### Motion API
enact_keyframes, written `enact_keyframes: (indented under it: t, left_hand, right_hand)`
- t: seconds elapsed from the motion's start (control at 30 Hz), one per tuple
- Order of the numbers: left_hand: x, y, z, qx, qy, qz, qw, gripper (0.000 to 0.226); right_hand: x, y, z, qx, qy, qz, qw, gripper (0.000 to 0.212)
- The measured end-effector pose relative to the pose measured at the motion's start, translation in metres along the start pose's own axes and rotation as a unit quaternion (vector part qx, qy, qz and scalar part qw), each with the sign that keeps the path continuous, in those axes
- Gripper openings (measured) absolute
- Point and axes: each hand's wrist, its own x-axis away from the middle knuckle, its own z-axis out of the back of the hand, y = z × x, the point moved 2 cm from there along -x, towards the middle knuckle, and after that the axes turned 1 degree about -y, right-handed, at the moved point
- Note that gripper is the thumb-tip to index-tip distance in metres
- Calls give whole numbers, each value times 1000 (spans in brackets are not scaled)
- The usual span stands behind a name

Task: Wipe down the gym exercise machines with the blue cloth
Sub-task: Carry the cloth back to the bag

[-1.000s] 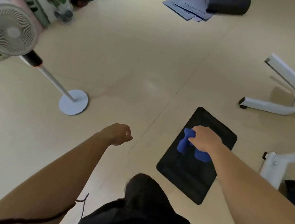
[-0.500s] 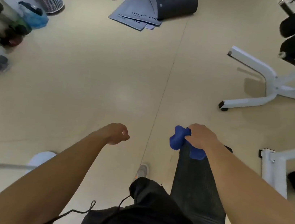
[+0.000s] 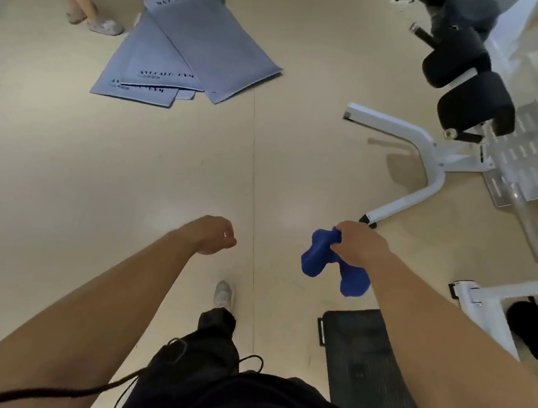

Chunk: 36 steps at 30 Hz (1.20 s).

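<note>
My right hand (image 3: pixel 357 244) grips the bunched blue cloth (image 3: pixel 325 263), which hangs below the fist in mid-air over the beige floor. My left hand (image 3: pixel 213 234) is held out in front with its fingers curled into a fist, holding nothing. A white-framed exercise machine (image 3: pixel 416 176) with black roller pads (image 3: pixel 475 105) and a perforated metal footplate (image 3: pixel 532 161) stands ahead to the right, well beyond the cloth. Another white frame (image 3: pixel 485 303) stands at my right side.
A black mat (image 3: pixel 372 370) lies on the floor under my right forearm. Several grey gym mats (image 3: pixel 191 54) lie spread at the back left. A person's legs (image 3: pixel 78 4) stand at the far left corner. My shoe (image 3: pixel 224 292) steps forward between my arms.
The view has turned right and moved forward: the fan has left the frame, the black mat has slid back beneath my arm, and the white machine has come closer. The cloth stays in my right hand.
</note>
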Motion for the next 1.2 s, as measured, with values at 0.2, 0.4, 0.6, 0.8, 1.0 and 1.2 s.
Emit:
enact_keyframes:
  t: [0.2,0.4,0.6,0.8,1.0,1.2]
  left_hand:
    - [-115,2,142,-65,-42,-61,995,35]
    - [-246,29,258,-95,-51,-97,989,36]
    - [-388,73,358,-121,-50,-108,985,36]
    - [-510,123,475,-100,-44,-95,990,34]
    - [-632,172,584,-94,-37,-109,989,33]
    - [-775,206,694,-124,-42,-138,982,32]
  right_hand:
    - [-77,-39,102,-155,25,-64,985,30]
    - [-189,-47,196,-138,25,-98,985,33]
    - [-325,-13,300,-164,54,-101,980,29]
    - [-414,-3,447,-249,19,-108,962,11]
    - [-522,7,571,-236,19,-125,964,51]
    - [-664,19,663,-148,22,-145,978,20]
